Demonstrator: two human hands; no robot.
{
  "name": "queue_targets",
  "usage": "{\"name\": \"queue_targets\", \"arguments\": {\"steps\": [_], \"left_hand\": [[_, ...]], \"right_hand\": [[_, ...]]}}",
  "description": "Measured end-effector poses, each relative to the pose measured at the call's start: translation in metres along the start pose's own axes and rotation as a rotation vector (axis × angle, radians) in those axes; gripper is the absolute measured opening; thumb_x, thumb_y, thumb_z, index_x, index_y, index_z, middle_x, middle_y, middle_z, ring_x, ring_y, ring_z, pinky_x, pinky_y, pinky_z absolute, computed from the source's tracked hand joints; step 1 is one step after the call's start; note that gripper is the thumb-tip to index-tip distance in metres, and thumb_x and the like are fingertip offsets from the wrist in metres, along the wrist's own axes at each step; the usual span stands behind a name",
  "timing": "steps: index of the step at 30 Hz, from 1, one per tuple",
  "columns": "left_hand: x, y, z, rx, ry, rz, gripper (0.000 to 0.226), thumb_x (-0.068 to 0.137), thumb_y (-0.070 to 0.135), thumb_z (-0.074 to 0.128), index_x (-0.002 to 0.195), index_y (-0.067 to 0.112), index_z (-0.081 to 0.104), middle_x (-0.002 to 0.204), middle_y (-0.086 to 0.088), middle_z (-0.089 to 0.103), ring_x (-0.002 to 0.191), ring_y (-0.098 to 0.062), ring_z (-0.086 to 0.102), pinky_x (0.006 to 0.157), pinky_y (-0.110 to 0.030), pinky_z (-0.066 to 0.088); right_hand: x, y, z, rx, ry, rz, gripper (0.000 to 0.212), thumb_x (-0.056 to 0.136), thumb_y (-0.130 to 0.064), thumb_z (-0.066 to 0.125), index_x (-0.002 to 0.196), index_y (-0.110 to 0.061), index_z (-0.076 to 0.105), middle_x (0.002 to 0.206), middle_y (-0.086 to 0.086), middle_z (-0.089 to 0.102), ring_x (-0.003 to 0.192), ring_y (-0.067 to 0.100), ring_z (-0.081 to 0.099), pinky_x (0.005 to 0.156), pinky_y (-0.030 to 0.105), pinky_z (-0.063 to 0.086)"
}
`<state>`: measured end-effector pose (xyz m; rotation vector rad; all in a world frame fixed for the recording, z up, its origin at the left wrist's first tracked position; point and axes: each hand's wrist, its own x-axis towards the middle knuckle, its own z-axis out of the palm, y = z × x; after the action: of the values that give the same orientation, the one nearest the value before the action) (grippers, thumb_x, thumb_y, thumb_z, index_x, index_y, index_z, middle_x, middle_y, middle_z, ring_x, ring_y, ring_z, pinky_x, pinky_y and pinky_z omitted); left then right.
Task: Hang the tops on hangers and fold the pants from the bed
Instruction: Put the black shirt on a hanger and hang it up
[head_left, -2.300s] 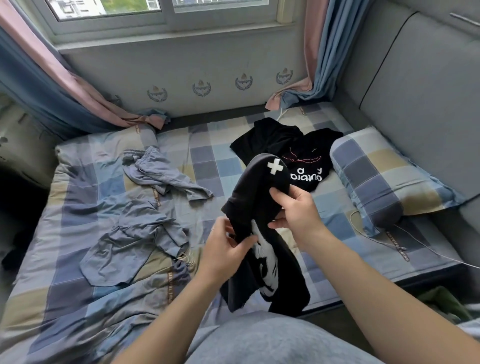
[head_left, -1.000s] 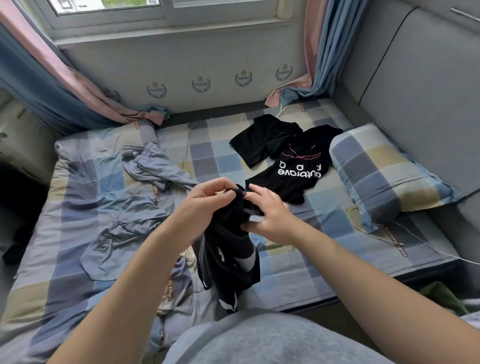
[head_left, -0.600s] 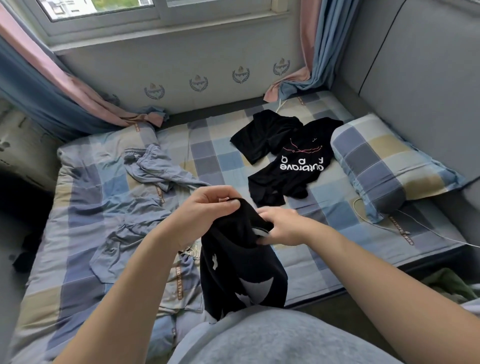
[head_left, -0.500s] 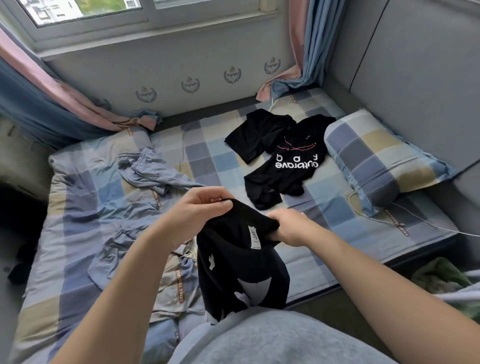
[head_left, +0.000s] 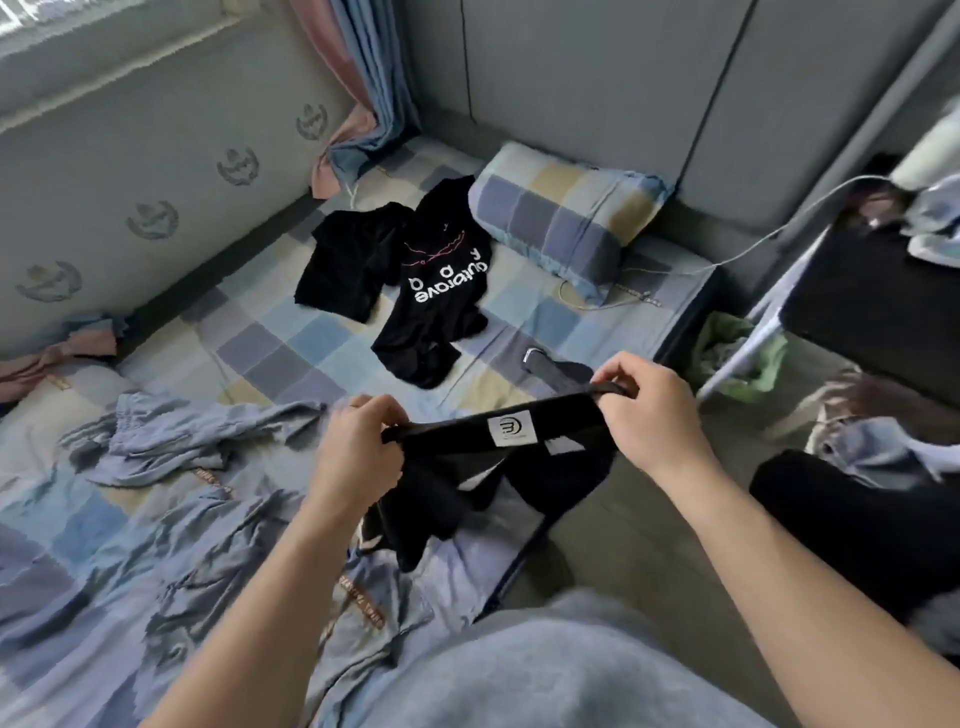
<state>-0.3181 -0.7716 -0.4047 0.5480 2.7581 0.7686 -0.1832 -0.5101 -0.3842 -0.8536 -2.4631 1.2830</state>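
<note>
I hold a black top (head_left: 483, 483) with white print over the bed's near edge. My left hand (head_left: 358, 447) pinches one end of its neckline, my right hand (head_left: 649, 415) pinches the other, and the collar is stretched flat between them with a white label showing. The rest of the garment hangs below. Further back on the checked bed (head_left: 270, 343) lie a black T-shirt with white lettering (head_left: 436, 296) and another black garment (head_left: 348, 260). Crumpled grey-blue clothes (head_left: 171, 441) lie at the left. No hanger is in view.
A checked pillow (head_left: 561, 218) lies against the grey headboard, with a white cable (head_left: 727, 254) running past it. To the right of the bed stand a dark surface with a white frame (head_left: 857, 296), a green bag (head_left: 737, 353) and clothes on the floor.
My hands moved apart and pulled the black top's neckline out straight. The view swung to the right, so the right side of the bed and the floor now show.
</note>
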Motion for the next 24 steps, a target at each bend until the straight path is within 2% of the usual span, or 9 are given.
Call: {"name": "queue_targets", "arguments": {"steps": [4, 7, 9, 12, 14, 15, 18, 22, 24], "left_hand": [[-0.011, 0.008, 0.022, 0.053, -0.246, 0.171, 0.046, 0.077, -0.006, 0.050, 0.069, 0.040, 0.056, 0.070, 0.011, 0.062, 0.067, -0.011, 0.058, 0.054, -0.024, 0.042], [-0.025, 0.029, 0.053, 0.041, -0.421, 0.230, 0.040, 0.086, 0.000, 0.050, 0.072, 0.037, 0.057, 0.065, 0.010, 0.059, 0.060, -0.003, 0.054, 0.046, -0.015, 0.036], [-0.043, 0.050, 0.076, 0.030, -0.526, 0.308, 0.034, 0.091, 0.004, 0.051, 0.077, 0.034, 0.054, 0.072, 0.008, 0.056, 0.066, -0.011, 0.054, 0.051, -0.015, 0.034], [-0.069, 0.088, 0.110, 0.038, -0.646, 0.395, 0.022, 0.099, 0.014, 0.054, 0.078, 0.021, 0.052, 0.076, -0.005, 0.057, 0.073, -0.028, 0.055, 0.058, -0.031, 0.034], [-0.085, 0.122, 0.131, 0.034, -0.725, 0.443, 0.021, 0.102, 0.020, 0.051, 0.083, 0.010, 0.053, 0.076, -0.011, 0.060, 0.072, -0.034, 0.060, 0.062, -0.040, 0.043], [-0.094, 0.140, 0.141, 0.046, -0.748, 0.480, 0.023, 0.103, 0.023, 0.049, 0.084, 0.010, 0.053, 0.075, -0.010, 0.060, 0.069, -0.030, 0.061, 0.061, -0.041, 0.046], [-0.123, 0.194, 0.175, 0.093, -0.781, 0.624, 0.026, 0.104, 0.030, 0.045, 0.081, 0.022, 0.054, 0.073, 0.000, 0.058, 0.063, -0.016, 0.058, 0.053, -0.027, 0.043], [-0.176, 0.264, 0.232, 0.100, -0.885, 0.726, 0.027, 0.105, 0.032, 0.043, 0.085, 0.018, 0.056, 0.074, 0.002, 0.059, 0.069, -0.015, 0.055, 0.060, -0.026, 0.041], [-0.207, 0.301, 0.262, 0.083, -0.929, 0.756, 0.029, 0.105, 0.030, 0.045, 0.082, 0.014, 0.054, 0.069, 0.002, 0.055, 0.064, -0.013, 0.050, 0.059, -0.024, 0.037]], "right_hand": [[-0.067, 0.023, -0.026, 0.044, 0.153, 0.121, 0.024, 0.078, -0.007, 0.053, 0.076, -0.030, 0.060, 0.068, -0.015, 0.061, 0.067, 0.005, 0.053, 0.056, 0.023, 0.039], [-0.118, 0.047, -0.044, 0.057, 0.283, 0.223, 0.023, 0.080, -0.004, 0.055, 0.074, -0.025, 0.061, 0.068, -0.007, 0.060, 0.061, 0.004, 0.051, 0.053, 0.012, 0.038], [-0.154, 0.065, -0.062, 0.056, 0.370, 0.302, 0.019, 0.082, -0.005, 0.058, 0.074, -0.022, 0.062, 0.068, -0.008, 0.061, 0.061, 0.003, 0.052, 0.052, 0.011, 0.038], [-0.205, 0.086, -0.092, 0.057, 0.515, 0.415, 0.015, 0.082, -0.011, 0.062, 0.074, -0.022, 0.063, 0.069, -0.014, 0.062, 0.065, 0.003, 0.055, 0.054, 0.013, 0.038], [-0.236, 0.100, -0.114, 0.088, 0.629, 0.468, 0.013, 0.081, -0.012, 0.064, 0.073, -0.022, 0.064, 0.067, -0.017, 0.063, 0.063, -0.001, 0.055, 0.054, 0.009, 0.038], [-0.250, 0.107, -0.125, 0.106, 0.674, 0.494, 0.013, 0.081, -0.013, 0.064, 0.073, -0.022, 0.064, 0.066, -0.017, 0.063, 0.061, -0.002, 0.055, 0.053, 0.007, 0.038], [-0.288, 0.135, -0.159, 0.144, 0.782, 0.567, 0.016, 0.082, -0.011, 0.063, 0.074, -0.024, 0.064, 0.064, -0.014, 0.062, 0.057, -0.001, 0.053, 0.051, 0.008, 0.038], [-0.340, 0.188, -0.211, 0.161, 0.906, 0.677, 0.021, 0.081, -0.006, 0.061, 0.074, -0.026, 0.065, 0.067, -0.011, 0.064, 0.059, 0.000, 0.053, 0.060, 0.024, 0.039], [-0.367, 0.215, -0.244, 0.180, 0.952, 0.719, 0.026, 0.079, -0.004, 0.059, 0.076, -0.028, 0.066, 0.073, -0.004, 0.065, 0.059, 0.000, 0.054, 0.059, 0.024, 0.041]]}}
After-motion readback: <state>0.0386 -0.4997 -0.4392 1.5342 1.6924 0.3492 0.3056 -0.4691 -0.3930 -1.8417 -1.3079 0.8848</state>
